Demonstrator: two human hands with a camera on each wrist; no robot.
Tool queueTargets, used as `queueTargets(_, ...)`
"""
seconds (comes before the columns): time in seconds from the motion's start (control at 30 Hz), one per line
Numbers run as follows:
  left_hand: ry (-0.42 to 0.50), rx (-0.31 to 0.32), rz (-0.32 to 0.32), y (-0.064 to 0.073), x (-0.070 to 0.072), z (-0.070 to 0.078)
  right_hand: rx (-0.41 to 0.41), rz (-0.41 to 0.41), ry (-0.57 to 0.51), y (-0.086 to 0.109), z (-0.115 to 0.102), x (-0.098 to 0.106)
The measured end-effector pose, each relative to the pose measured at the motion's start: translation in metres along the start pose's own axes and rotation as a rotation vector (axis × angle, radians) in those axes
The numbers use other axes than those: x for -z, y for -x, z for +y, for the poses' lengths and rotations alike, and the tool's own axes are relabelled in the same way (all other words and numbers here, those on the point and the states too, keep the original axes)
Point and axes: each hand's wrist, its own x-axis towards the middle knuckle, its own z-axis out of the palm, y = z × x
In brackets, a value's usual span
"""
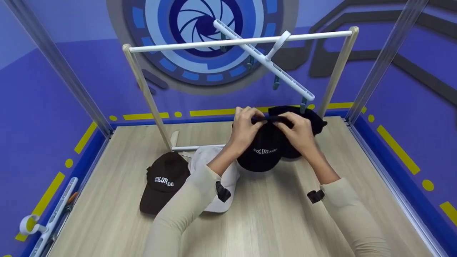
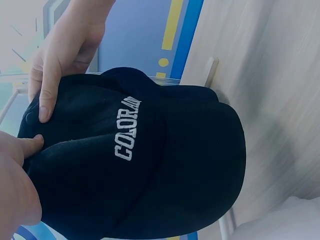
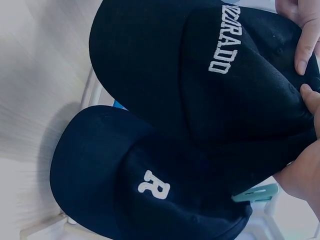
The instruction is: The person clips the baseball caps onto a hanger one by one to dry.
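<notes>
A black cap [image 1: 262, 157] with white COLORADO lettering hangs below both hands, brim downward. My left hand [image 1: 244, 126] pinches its crown between thumb and fingers. Close beside it, my right hand [image 1: 298, 132] pinches the same crown, thumbs almost meeting. Just behind, a second dark cap [image 3: 100, 165] bearing a white R hangs from a green clip [image 3: 257, 193]. That clip is at the low right end of a white clip hanger [image 1: 282, 73], which tilts steeply on the rack's bar. The hanger's other clips [image 1: 276, 82] hold nothing.
A drying rack [image 1: 200, 44] with wooden sides stands at the back of the table. To the left lie a dark brown COLORADO cap [image 1: 166, 184] and a white cap [image 1: 228, 194], partly behind my left arm. Another white hanger [image 1: 53, 217] leans along the left wall.
</notes>
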Motion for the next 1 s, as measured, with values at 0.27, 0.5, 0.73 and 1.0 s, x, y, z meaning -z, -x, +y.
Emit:
queueTargets(0.27,-0.04,0.003,-0.026,-0.017,-0.01,0.0,-0.138,0.044,-0.01,-0.007,0.008,0.0)
queueTargets(0.5,-0.077,-0.006,-0.057,-0.027,-0.015,0.002,-0.213,0.09,-0.008,-0.011,0.013,0.001)
queueTargets(0.73,-0.098,-0.003,-0.081,-0.037,-0.016,0.003,-0.232,0.111,-0.017,-0.017,0.015,0.002)
queueTargets(1.0,-0.081,0.02,-0.111,-0.044,-0.014,0.004,-0.286,0.13,-0.018,-0.021,0.015,0.0)
